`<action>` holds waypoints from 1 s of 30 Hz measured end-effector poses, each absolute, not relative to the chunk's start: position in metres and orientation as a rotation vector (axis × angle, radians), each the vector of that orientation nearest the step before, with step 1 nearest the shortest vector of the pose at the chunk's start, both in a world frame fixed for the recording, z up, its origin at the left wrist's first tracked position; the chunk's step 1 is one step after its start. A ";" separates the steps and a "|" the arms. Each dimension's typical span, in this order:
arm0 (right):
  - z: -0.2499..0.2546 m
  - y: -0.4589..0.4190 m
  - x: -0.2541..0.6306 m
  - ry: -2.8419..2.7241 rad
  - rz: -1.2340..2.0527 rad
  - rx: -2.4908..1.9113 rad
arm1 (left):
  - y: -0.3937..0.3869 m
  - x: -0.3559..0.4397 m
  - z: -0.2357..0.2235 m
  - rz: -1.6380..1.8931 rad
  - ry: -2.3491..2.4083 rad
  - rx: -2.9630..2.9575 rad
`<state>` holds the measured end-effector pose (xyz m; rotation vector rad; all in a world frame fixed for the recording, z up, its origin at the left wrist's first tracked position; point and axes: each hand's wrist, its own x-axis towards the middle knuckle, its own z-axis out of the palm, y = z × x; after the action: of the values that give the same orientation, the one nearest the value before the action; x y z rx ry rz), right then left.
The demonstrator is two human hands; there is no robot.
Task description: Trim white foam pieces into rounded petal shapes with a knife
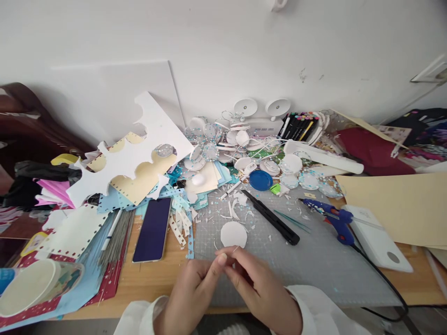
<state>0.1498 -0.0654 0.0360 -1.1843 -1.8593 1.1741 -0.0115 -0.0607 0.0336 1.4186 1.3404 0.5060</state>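
My left hand (200, 281) and my right hand (256, 281) meet at the fingertips above the front of a grey cutting mat (335, 274). Both are closed in a pinch; a thin whitish sliver shows at the fingers, too small to name. Just beyond them a white foam disc (233, 234) lies flat on the mat. Farther back is a black utility knife (270, 217), with teal tweezers (292, 220) to its right. White scraps (239, 200) are scattered around the knife's tip.
On the left are a phone (152, 230), thin wires (117, 242), a plastic cup (38, 284) and cut foam board (153, 135). A blue glue gun (331, 216) with a trailing cord lies right, beside a white flat device (379, 237). Decorated discs (210, 151) pile up against the wall.
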 end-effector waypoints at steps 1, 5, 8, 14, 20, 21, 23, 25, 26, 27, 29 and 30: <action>0.036 -0.065 0.150 -1.832 1.195 -1.189 | -0.060 -0.012 0.035 0.509 1.335 1.408; 0.035 -0.065 0.156 -1.745 1.248 -1.246 | -0.056 -0.014 0.044 0.636 1.292 1.324; 0.036 -0.065 0.160 -1.683 1.320 -1.256 | -0.053 -0.015 0.047 0.719 1.312 1.293; 0.039 -0.062 0.157 -1.606 1.444 -1.228 | -0.051 -0.011 0.042 0.579 1.327 1.401; 0.037 -0.061 0.153 -1.525 1.430 -1.248 | -0.052 -0.008 0.046 0.655 1.248 1.359; 0.036 -0.061 0.153 -1.509 1.438 -1.249 | -0.052 -0.008 0.046 0.687 1.243 1.361; 0.035 -0.062 0.151 -1.484 1.462 -1.243 | -0.051 -0.009 0.046 0.727 1.259 1.383; 0.034 -0.062 0.150 -1.462 1.485 -1.230 | -0.050 -0.009 0.045 0.729 1.288 1.409; 0.035 -0.062 0.149 -1.454 1.499 -1.221 | -0.050 -0.009 0.044 0.722 1.303 1.416; 0.035 -0.062 0.148 -1.447 1.514 -1.211 | -0.050 -0.010 0.042 0.711 1.312 1.420; 0.035 -0.061 0.148 -1.431 1.533 -1.193 | -0.050 -0.010 0.042 0.694 1.320 1.415; 0.036 -0.061 0.148 -1.423 1.532 -1.190 | -0.050 -0.010 0.042 0.694 1.321 1.411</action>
<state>0.1476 -0.0609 0.0356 -1.1904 -1.4235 1.5319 -0.0096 -0.0500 0.0419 1.4111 1.3213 0.6936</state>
